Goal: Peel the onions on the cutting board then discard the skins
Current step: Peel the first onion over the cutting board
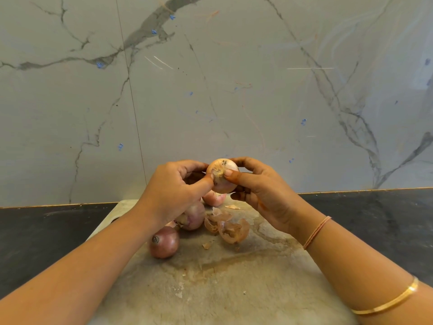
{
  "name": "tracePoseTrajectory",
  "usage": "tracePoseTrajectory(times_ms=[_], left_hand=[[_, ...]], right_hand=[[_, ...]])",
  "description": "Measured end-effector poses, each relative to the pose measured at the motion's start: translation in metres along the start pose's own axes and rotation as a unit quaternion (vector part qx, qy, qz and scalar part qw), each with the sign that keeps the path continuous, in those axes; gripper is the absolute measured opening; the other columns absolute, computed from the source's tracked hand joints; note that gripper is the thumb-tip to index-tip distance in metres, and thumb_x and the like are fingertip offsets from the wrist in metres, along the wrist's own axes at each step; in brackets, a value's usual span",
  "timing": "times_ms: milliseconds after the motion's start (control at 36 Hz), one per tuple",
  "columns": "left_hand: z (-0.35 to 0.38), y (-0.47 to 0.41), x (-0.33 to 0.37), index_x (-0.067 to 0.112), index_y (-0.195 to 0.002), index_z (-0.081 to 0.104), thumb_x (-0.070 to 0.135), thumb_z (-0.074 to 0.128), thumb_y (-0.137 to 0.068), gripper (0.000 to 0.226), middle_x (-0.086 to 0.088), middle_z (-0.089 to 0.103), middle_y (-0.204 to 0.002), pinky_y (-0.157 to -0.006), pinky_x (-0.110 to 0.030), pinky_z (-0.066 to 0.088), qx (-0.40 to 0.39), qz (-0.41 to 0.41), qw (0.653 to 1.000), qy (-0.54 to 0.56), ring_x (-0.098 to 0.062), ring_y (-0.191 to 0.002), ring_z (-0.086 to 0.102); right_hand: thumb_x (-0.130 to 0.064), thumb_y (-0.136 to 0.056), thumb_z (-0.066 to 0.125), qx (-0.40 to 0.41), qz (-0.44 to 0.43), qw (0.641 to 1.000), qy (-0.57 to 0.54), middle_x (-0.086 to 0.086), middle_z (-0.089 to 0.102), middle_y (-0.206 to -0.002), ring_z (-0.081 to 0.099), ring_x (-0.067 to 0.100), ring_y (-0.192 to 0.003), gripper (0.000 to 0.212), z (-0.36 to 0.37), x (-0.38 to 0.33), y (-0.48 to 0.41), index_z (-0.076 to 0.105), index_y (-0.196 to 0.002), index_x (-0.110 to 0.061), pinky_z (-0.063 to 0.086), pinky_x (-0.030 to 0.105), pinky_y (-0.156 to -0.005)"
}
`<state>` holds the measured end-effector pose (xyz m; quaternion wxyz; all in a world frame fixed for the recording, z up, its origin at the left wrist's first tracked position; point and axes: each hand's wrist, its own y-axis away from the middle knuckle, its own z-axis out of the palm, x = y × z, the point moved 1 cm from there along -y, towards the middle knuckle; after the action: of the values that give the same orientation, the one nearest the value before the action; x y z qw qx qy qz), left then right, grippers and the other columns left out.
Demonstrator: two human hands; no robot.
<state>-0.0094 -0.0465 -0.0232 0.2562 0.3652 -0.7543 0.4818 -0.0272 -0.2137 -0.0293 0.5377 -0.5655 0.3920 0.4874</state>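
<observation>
Both hands hold a pale pink onion up above the cutting board. My left hand grips its left side, thumb at the root end. My right hand curls round its right side, thumb pressing the dry root tuft. Three more onions lie on the board: a dark unpeeled one nearest me, a paler one partly behind my left wrist, and a pink one under the held onion. A heap of loose brown skins lies right of them.
The worn, stained board sits on a dark countertop. A grey marble wall rises just behind. Small skin scraps and a scrap lie scattered on the board.
</observation>
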Motion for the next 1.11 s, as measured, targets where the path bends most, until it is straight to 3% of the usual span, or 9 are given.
tracePoseTrajectory(times_ms=[306, 417, 528, 583, 722, 833, 1000, 1111], left_hand=[[0.000, 0.001, 0.006, 0.034, -0.078, 0.067, 0.008, 0.063, -0.085, 0.026, 0.018, 0.071, -0.069, -0.057, -0.012, 0.051, -0.017, 0.005, 1.000, -0.004, -0.003, -0.066, 0.070], [0.001, 0.002, 0.007, 0.032, -0.079, 0.066, 0.003, 0.061, -0.085, 0.030, 0.022, 0.068, -0.063, -0.055, -0.010, 0.050, -0.025, 0.017, 0.998, -0.052, 0.000, -0.062, 0.068], [-0.002, -0.002, 0.000, 0.021, -0.088, 0.075, 0.008, 0.061, -0.084, 0.020, 0.007, 0.071, -0.064, -0.057, -0.028, 0.054, 0.021, 0.057, 0.983, -0.173, -0.009, -0.059, 0.067], [-0.004, -0.003, -0.003, 0.019, -0.090, 0.076, 0.008, 0.062, -0.084, 0.019, 0.004, 0.071, -0.066, -0.058, -0.030, 0.053, 0.032, 0.065, 0.980, -0.187, -0.010, -0.058, 0.066], [-0.001, 0.001, 0.001, 0.032, -0.087, 0.070, 0.006, 0.058, -0.088, 0.029, 0.007, 0.072, -0.070, -0.059, -0.032, 0.056, 0.020, 0.065, 0.988, -0.136, -0.013, -0.062, 0.068], [-0.001, 0.003, 0.005, 0.039, -0.079, 0.063, 0.008, 0.062, -0.087, 0.033, 0.026, 0.069, -0.069, -0.058, -0.014, 0.053, -0.004, 0.055, 0.995, -0.078, 0.002, -0.066, 0.068], [-0.004, 0.000, -0.001, 0.040, -0.078, 0.066, 0.013, 0.066, -0.084, 0.028, 0.020, 0.070, -0.073, -0.064, -0.026, 0.057, 0.017, 0.062, 0.992, -0.109, -0.002, -0.068, 0.067], [-0.006, -0.002, -0.004, 0.034, -0.079, 0.070, 0.012, 0.061, -0.087, 0.025, 0.007, 0.073, -0.072, -0.064, -0.032, 0.058, 0.028, 0.044, 0.994, -0.093, -0.010, -0.066, 0.069]], right_hand=[[-0.015, -0.089, 0.064, -0.001, 0.005, 1.000, 0.016, 0.006, 0.068, -0.095, 0.064, 0.008, -0.071, 0.027, 0.001, 0.001, 0.001, 0.061, -0.116, -0.011, 0.049, 0.018, -0.063], [-0.015, -0.087, 0.066, -0.005, 0.004, 0.999, 0.035, 0.011, 0.068, -0.101, 0.064, 0.013, -0.078, 0.027, 0.001, 0.002, 0.001, 0.062, -0.114, -0.013, 0.050, 0.020, -0.065], [-0.016, -0.087, 0.067, -0.009, 0.003, 0.999, 0.049, 0.013, 0.068, -0.103, 0.066, 0.014, -0.078, 0.026, 0.002, 0.003, 0.001, 0.061, -0.112, -0.013, 0.050, 0.019, -0.064], [-0.017, -0.088, 0.067, -0.008, 0.002, 0.999, 0.053, 0.014, 0.068, -0.103, 0.066, 0.015, -0.079, 0.026, 0.003, 0.003, 0.001, 0.060, -0.113, -0.012, 0.050, 0.020, -0.064], [-0.018, -0.089, 0.066, 0.002, 0.002, 0.999, 0.045, 0.012, 0.068, -0.101, 0.065, 0.014, -0.077, 0.028, 0.001, 0.003, 0.000, 0.060, -0.115, -0.010, 0.050, 0.019, -0.064], [-0.018, -0.089, 0.065, -0.002, 0.003, 0.999, 0.050, 0.011, 0.069, -0.101, 0.065, 0.013, -0.078, 0.031, 0.000, 0.003, 0.000, 0.061, -0.118, -0.009, 0.049, 0.018, -0.064], [-0.017, -0.090, 0.064, -0.006, 0.005, 0.999, 0.051, 0.011, 0.067, -0.104, 0.064, 0.012, -0.079, 0.031, 0.000, 0.004, 0.000, 0.061, -0.119, -0.009, 0.049, 0.017, -0.063], [-0.018, -0.092, 0.061, -0.007, 0.008, 0.999, 0.039, 0.009, 0.067, -0.102, 0.063, 0.011, -0.076, 0.028, 0.000, 0.004, 0.000, 0.062, -0.118, -0.008, 0.049, 0.018, -0.062]])
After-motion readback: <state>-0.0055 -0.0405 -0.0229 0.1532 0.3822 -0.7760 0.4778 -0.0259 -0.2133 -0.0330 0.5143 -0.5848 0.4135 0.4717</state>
